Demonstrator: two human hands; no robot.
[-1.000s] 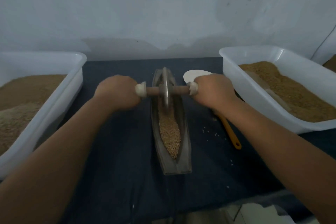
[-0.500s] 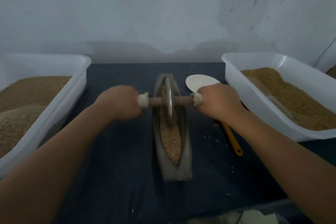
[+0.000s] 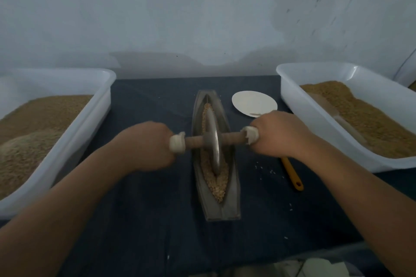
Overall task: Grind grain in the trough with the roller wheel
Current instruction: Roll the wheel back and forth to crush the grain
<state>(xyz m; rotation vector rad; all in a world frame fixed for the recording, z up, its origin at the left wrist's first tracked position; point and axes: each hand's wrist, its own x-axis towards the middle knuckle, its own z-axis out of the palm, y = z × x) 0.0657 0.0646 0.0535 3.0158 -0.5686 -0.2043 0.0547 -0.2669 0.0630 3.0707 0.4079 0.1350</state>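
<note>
A long boat-shaped metal trough [image 3: 233, 189] lies lengthwise on the dark cloth in the middle, with tan grain [image 3: 217, 184] along its groove. The metal roller wheel [image 3: 212, 141] stands upright in the groove at mid-length, on a wooden axle [image 3: 231, 139] with pale end caps. My left hand [image 3: 146, 146] grips the axle's left end and my right hand [image 3: 279, 134] grips its right end. Both fists hide the handle ends.
White plastic tubs of grain stand on each side: one [image 3: 74, 139] at left, one [image 3: 297, 101] at right. A white spoon bowl [image 3: 253, 102] with an orange handle [image 3: 292, 173] lies right of the trough. Loose grains dot the cloth [image 3: 146, 220]. A wall is behind.
Both hands have rolled the wheel along the trough toward me, from the far end to about mid-length. The camera view has shifted a little.
</note>
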